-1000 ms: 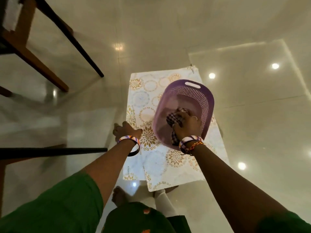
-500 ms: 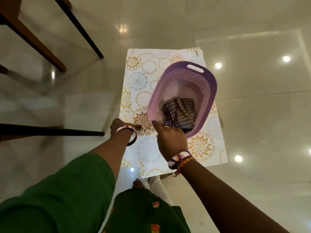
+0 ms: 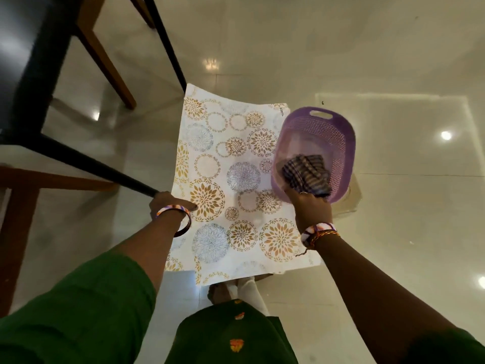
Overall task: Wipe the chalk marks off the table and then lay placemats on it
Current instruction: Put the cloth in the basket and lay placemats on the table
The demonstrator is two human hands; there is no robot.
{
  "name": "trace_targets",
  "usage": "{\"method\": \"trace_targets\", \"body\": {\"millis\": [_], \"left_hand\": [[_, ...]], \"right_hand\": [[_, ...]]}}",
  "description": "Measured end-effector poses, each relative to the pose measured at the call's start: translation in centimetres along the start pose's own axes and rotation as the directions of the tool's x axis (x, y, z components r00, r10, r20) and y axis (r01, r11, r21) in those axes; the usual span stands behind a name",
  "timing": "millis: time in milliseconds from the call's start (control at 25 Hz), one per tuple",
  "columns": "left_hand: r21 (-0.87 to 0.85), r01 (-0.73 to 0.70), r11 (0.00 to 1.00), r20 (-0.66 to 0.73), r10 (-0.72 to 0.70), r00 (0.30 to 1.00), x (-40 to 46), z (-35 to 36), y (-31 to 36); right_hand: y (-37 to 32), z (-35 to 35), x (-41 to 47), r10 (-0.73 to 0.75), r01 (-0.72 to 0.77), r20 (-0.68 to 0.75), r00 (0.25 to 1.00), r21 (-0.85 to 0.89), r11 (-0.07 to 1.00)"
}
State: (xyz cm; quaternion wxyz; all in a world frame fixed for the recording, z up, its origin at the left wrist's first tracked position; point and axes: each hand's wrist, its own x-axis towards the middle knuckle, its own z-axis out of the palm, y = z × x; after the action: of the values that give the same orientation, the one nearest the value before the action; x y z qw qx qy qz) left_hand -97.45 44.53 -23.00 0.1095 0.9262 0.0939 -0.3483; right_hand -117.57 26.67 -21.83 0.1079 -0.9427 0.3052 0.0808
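1. The glossy pale floor [image 3: 367,61] fills the view, with ceiling lights mirrored in it.
2. A dark surface [image 3: 23,56] takes the 10 o'clock corner; its black legs and brown wooden legs slant toward the middle.
3. The placemats [image 3: 231,185], white with gold and grey flower rings, sit at the centre as a stack, their edges showing offset along the 6 o'clock side. Whether they touch the floor cannot be told.
4. A purple perforated basket [image 3: 338,143] sits at 2 o'clock, overlapping the placemats' 3 o'clock edge, its handle slot facing 12 o'clock.
5. A checked cloth [image 3: 307,172] lies bunched inside the basket at its near end.
6. The right hand [image 3: 311,208], bangles and threads at the wrist, has its grip curled over the basket's near rim, beside the cloth.
7. The left hand [image 3: 170,203], a bangle on its wrist, pinches the placemats' 9 o'clock edge, thumb lying on top, fingers hidden beneath.
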Motion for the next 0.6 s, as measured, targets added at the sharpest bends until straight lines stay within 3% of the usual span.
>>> {"method": "trace_targets", "body": {"millis": [80, 240, 320, 440, 520, 600], "left_hand": [[0.012, -0.019, 1.000, 0.076, 0.018, 0.997, 0.0, -0.2, -2.0], [-0.227, -0.081, 0.971, 0.146, 0.116, 0.982, -0.2, -0.1, -3.9], [-0.425, -0.063, 0.903, 0.116, 0.124, 0.986, -0.3, -1.0, -4.7], [-0.537, -0.036, 0.843, 0.143, 0.133, 0.981, 0.4, -3.1, -7.4], [-0.571, -0.016, 0.821, 0.167, 0.136, 0.977, 0.4, -4.4, -9.2], [-0.574, -0.007, 0.819, 0.192, 0.143, 0.971, 0.5, -5.1, -10.8]], "right_hand": [[0.2, 0.3, 0.1, 0.023, -0.023, -0.005, 1.000, -0.016, 1.000], [-0.2, 0.7, -0.1, 0.085, -0.086, -0.095, 0.992, -0.011, 0.996], [-0.2, 0.9, -0.1, 0.112, -0.113, -0.027, 0.993, -0.047, 0.992], [-0.2, 0.7, 0.3, 0.155, -0.151, 0.049, 0.987, -0.088, 0.985], [-0.8, 1.2, 0.5, 0.214, -0.214, -0.011, 0.977, -0.113, 0.970], [-1.9, 2.0, -0.5, 0.210, -0.232, -0.192, 0.959, -0.098, 0.968]]}}
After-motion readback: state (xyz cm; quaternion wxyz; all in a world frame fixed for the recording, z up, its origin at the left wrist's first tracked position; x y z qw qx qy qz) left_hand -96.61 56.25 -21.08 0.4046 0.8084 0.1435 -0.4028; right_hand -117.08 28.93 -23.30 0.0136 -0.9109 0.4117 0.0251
